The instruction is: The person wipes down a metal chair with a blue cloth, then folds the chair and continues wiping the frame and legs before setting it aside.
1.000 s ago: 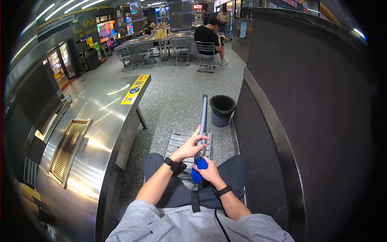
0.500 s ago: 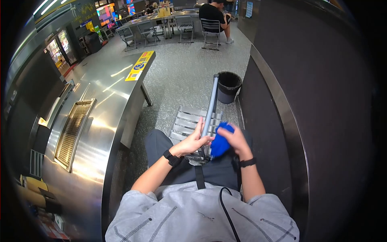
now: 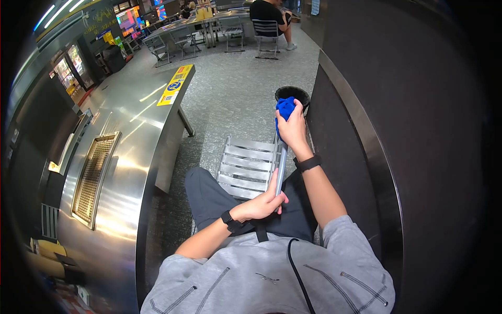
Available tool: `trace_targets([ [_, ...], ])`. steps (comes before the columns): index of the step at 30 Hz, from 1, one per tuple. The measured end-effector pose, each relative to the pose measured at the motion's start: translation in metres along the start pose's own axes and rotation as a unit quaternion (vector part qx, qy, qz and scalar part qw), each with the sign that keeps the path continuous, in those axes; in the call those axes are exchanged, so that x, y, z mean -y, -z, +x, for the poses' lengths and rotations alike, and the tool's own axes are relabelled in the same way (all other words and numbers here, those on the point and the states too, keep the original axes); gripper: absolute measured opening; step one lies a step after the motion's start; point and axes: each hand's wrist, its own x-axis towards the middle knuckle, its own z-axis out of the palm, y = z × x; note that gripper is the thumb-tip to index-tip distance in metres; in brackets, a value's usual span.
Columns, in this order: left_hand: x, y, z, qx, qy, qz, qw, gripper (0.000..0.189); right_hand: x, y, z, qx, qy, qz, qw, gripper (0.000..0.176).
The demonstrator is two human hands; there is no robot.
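The right grip [image 3: 291, 128], arm stretched forward, clasps a blue cloth [image 3: 285, 107] around the far end of a grey metal bar [image 3: 281, 170]. The left grip [image 3: 261, 205] closes on the bar's near end, above the person's lap. A slatted metal chair [image 3: 246, 167] lies just left of the bar. A black bin [image 3: 300, 95] stands on the floor beyond the cloth. The steel tabletop [image 3: 130, 152] at left bears a yellow sticker [image 3: 175, 85] near its far edge.

Food court, steel counter [image 3: 130, 157], dining tables [image 3: 201, 23]

The person wears a grey short-sleeved shirt [image 3: 235, 282], dark trousers [image 3: 209, 196], black wristbands [image 3: 308, 164] and a black cable [image 3: 297, 272] on the chest.
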Motion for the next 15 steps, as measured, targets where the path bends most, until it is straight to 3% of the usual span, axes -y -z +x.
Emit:
trace_targets([
  [1, -0.001, -0.001, 0.000, 0.005, 0.005, -0.007, 1.000, 0.083, 0.001, 0.002, -0.003, 0.031, -0.037, -0.018, 0.999, 0.066],
  [6, 0.005, -0.001, 0.005, -0.016, -0.006, -0.031, 0.999, 0.081, -0.004, 0.020, -0.053, 0.005, 0.013, 0.020, 1.000, 0.054],
  [7, 0.001, 0.000, 0.005, -0.017, -0.003, -0.029, 0.999, 0.079, 0.006, 0.032, -0.071, 0.051, -0.037, 0.025, 0.998, 0.055],
  [9, 0.004, 0.000, 0.008, -0.007, -0.009, -0.033, 0.999, 0.074, 0.012, 0.048, -0.110, 0.046, 0.055, -0.020, 0.997, 0.050],
  [12, 0.015, 0.000, 0.009, 0.011, -0.035, -0.035, 0.999, 0.061, 0.017, 0.065, -0.135, 0.079, 0.062, -0.003, 0.995, 0.052],
  [15, 0.013, -0.005, 0.012, -0.029, -0.001, -0.060, 0.998, 0.070, 0.004, 0.051, -0.115, 0.055, 0.048, -0.007, 0.997, 0.047],
])
